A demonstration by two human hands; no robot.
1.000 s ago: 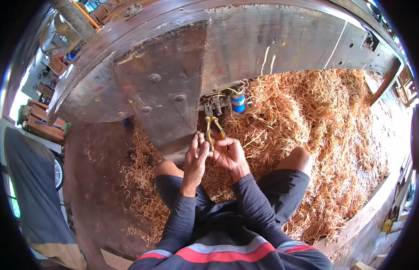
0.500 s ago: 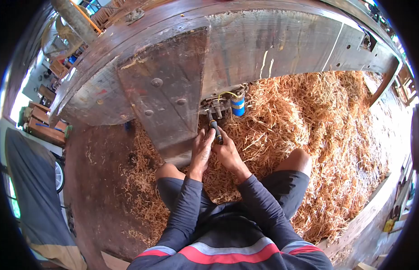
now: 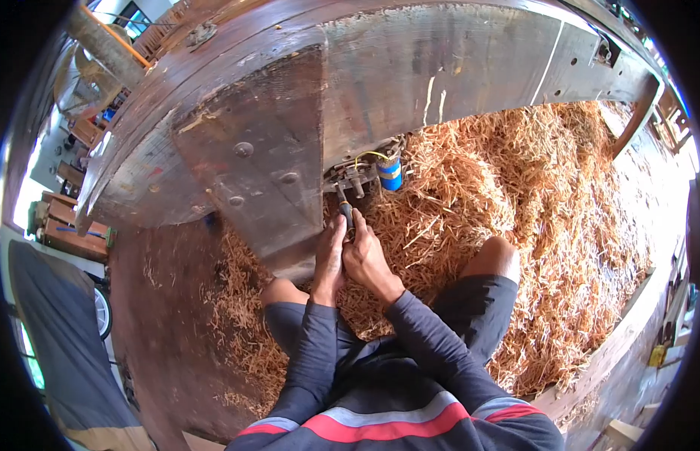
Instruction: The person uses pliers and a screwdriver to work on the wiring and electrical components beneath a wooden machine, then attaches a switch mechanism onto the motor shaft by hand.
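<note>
Between my two hands is a screwdriver [image 3: 346, 213] with a dark, yellow-banded handle. Its metal shaft points away from me at a small metal mechanism [image 3: 355, 179] under the bench; whether the tip touches it I cannot tell. My left hand [image 3: 329, 259] presses along the handle from the left, fingers pointing forward. From the other side, my right hand [image 3: 369, 261] grips it, covering the lower handle. A blue cylinder [image 3: 390, 174] with a tan band and a yellow wire [image 3: 363, 155] sits at the mechanism's right.
Overhead spans a heavy wooden bench [image 3: 448, 64], with a thick slanted leg [image 3: 260, 165] left of my hands. Wood shavings [image 3: 560, 248] cover the floor at right. A dark cloth [image 3: 60, 331] hangs at left, near a wheel [image 3: 102, 312].
The view has shifted a little, so the bench appears further left and higher. My right hand has slid forward along my left, hiding more of the screwdriver handle.
</note>
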